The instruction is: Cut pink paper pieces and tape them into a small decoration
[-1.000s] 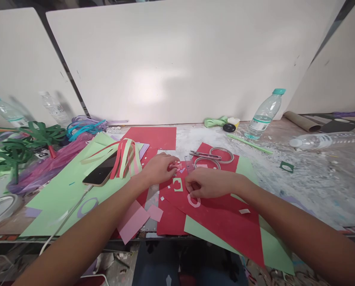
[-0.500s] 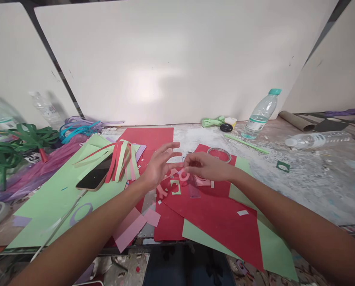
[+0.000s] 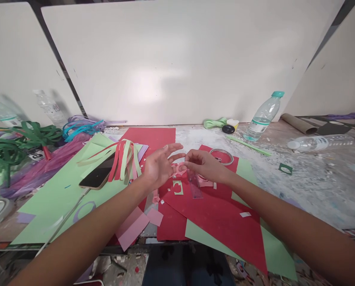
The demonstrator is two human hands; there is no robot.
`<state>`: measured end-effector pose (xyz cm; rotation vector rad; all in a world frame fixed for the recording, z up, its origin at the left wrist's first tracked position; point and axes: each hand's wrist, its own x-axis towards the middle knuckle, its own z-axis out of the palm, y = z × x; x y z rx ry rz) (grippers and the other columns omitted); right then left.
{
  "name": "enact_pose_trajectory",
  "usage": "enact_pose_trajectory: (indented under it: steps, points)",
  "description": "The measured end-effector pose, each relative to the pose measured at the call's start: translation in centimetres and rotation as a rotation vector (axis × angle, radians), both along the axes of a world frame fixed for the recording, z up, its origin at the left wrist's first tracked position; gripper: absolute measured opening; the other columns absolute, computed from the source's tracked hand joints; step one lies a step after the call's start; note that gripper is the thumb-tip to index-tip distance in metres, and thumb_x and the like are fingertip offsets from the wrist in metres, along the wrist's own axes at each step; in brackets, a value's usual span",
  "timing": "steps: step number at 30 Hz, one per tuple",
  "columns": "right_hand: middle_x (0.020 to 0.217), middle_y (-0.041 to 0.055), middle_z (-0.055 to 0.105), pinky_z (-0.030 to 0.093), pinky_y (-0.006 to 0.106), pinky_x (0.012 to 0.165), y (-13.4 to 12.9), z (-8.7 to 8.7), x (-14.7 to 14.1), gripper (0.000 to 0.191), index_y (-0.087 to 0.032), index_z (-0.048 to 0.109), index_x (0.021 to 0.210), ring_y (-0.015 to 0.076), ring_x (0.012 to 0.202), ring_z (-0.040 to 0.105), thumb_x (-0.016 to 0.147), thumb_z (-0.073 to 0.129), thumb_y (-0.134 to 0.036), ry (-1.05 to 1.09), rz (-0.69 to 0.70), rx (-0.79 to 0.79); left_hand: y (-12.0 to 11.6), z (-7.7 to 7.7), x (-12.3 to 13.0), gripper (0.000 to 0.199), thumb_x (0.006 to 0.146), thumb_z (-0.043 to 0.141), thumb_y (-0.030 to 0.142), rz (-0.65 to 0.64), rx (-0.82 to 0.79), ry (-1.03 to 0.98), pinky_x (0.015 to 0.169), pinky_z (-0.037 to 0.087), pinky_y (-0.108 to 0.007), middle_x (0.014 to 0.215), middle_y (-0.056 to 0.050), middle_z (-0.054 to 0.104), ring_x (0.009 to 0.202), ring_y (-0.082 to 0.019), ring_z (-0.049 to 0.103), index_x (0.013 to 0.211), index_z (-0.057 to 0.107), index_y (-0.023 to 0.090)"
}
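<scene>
A small pink paper ring (image 3: 181, 169) hangs at the fingertips of my right hand (image 3: 205, 165), whose thumb and forefinger are pinched together. My left hand (image 3: 160, 166) faces it from the left, palm turned in and fingers stretched apart; its lower fingers come close to the ring, and contact is hard to make out. Below both hands lie red paper sheets (image 3: 213, 214), with a light green square with a cut-out (image 3: 178, 187) and a clear purplish plastic strip (image 3: 195, 188) on top. Pink paper scraps (image 3: 155, 216) lie nearer the table edge.
On green paper (image 3: 52, 202) at left are a phone (image 3: 96, 174) with a cable and several paper strips (image 3: 124, 161). A tape roll (image 3: 229, 157) lies beyond my right hand. Upright at back right is a water bottle (image 3: 262, 117); another bottle (image 3: 320, 142) lies on its side.
My left hand's fingers have shifted slightly, and the pink ring has tilted a little between the hands. The right hand keeps its pinch. The whole view has moved slightly.
</scene>
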<state>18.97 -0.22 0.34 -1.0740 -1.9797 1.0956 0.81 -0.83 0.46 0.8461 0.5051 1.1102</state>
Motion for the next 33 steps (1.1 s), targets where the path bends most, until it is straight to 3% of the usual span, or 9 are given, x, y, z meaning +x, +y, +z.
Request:
enact_pose_trajectory:
  steps: [6, 10, 13, 17, 22, 28, 31, 33]
  points:
    - [0.076, 0.0013, 0.059, 0.039, 0.026, 0.056, 0.4, -0.7, 0.0, 0.021, -0.019, 0.057, 0.086, 0.0124, 0.062, 0.051, 0.086, 0.051, -0.040, -0.015, -0.044, 0.015, 0.2, 0.1, -0.3, 0.030, 0.079, 0.053, 0.038, -0.002, -0.112, -0.158, 0.074, 0.051, -0.036, 0.122, -0.010, 0.056, 0.105, -0.027, 0.056, 0.097, 0.064, 0.017]
    - [0.078, 0.0017, 0.062, 0.041, 0.027, 0.057, 0.2, -0.6, 0.1, 0.022, -0.021, 0.056, 0.091, 0.0139, 0.064, 0.054, 0.088, 0.048, -0.041, -0.082, -0.086, 0.047, 0.6, 1.0, -1.5, 0.035, 0.080, 0.049, 0.042, 0.023, -0.163, -0.319, 0.071, 0.052, -0.031, 0.118, -0.011, 0.059, 0.108, -0.026, 0.058, 0.103, 0.061, 0.018]
    - [0.077, 0.0016, 0.064, 0.042, 0.027, 0.057, 0.0, -0.6, 0.2, 0.020, -0.021, 0.058, 0.090, 0.0141, 0.066, 0.057, 0.088, 0.049, -0.039, -0.167, -0.025, 0.107, 0.7, 2.7, -2.9, 0.038, 0.084, 0.043, 0.046, 0.052, -0.086, -0.315, 0.063, 0.051, -0.026, 0.115, -0.009, 0.061, 0.104, -0.024, 0.060, 0.107, 0.060, 0.021]
    - [0.072, 0.0005, 0.064, 0.039, 0.025, 0.055, 0.0, -1.0, 0.1, 0.017, -0.020, 0.060, 0.079, 0.0125, 0.062, 0.056, 0.086, 0.050, -0.032, -0.320, 0.070, 0.258, 0.8, 4.7, -4.8, 0.038, 0.085, 0.039, 0.055, 0.227, 0.149, -0.287, 0.074, 0.050, -0.034, 0.106, -0.002, 0.066, 0.100, -0.023, 0.060, 0.103, 0.063, 0.031]
    - [0.067, 0.0006, 0.063, 0.036, 0.025, 0.053, 0.2, -1.2, 0.0, 0.017, -0.020, 0.063, 0.085, 0.0123, 0.059, 0.054, 0.085, 0.050, -0.032, -0.362, 0.016, 0.303, 0.5, 6.4, -6.4, 0.034, 0.088, 0.038, 0.051, 0.242, 0.328, -0.401, 0.071, 0.046, -0.025, 0.111, 0.006, 0.065, 0.094, -0.015, 0.058, 0.101, 0.064, 0.033]
    - [0.063, 0.0000, 0.060, 0.034, 0.026, 0.054, 1.8, -0.6, 2.0, 0.017, -0.021, 0.063, 0.083, 0.0136, 0.057, 0.051, 0.084, 0.049, -0.031, -0.440, -0.159, 0.378, -0.1, 8.4, -6.5, 0.036, 0.092, 0.031, 0.046, 0.302, 0.378, -0.360, 0.083, 0.046, -0.028, 0.119, 0.010, 0.060, 0.109, -0.017, 0.053, 0.096, 0.063, 0.030]
    - [0.078, 0.0036, 0.062, 0.037, 0.027, 0.058, 3.0, -0.3, 4.1, 0.019, -0.021, 0.064, 0.089, 0.0152, 0.065, 0.052, 0.082, 0.051, -0.034, -0.464, -0.219, 0.361, 0.4, 8.2, -6.6, 0.034, 0.088, 0.036, 0.048, 0.320, 0.324, -0.288, 0.075, 0.049, -0.029, 0.120, 0.005, 0.061, 0.106, -0.020, 0.056, 0.096, 0.065, 0.030]
    - [0.088, 0.0056, 0.062, 0.039, 0.028, 0.062, 3.7, -0.4, 5.4, 0.023, -0.021, 0.065, 0.091, 0.0169, 0.072, 0.054, 0.079, 0.057, -0.038, -0.534, -0.151, 0.294, 1.0, 7.6, -6.7, 0.029, 0.084, 0.044, 0.046, 0.302, 0.289, -0.251, 0.070, 0.050, -0.030, 0.118, 0.002, 0.062, 0.103, -0.022, 0.058, 0.097, 0.065, 0.031]
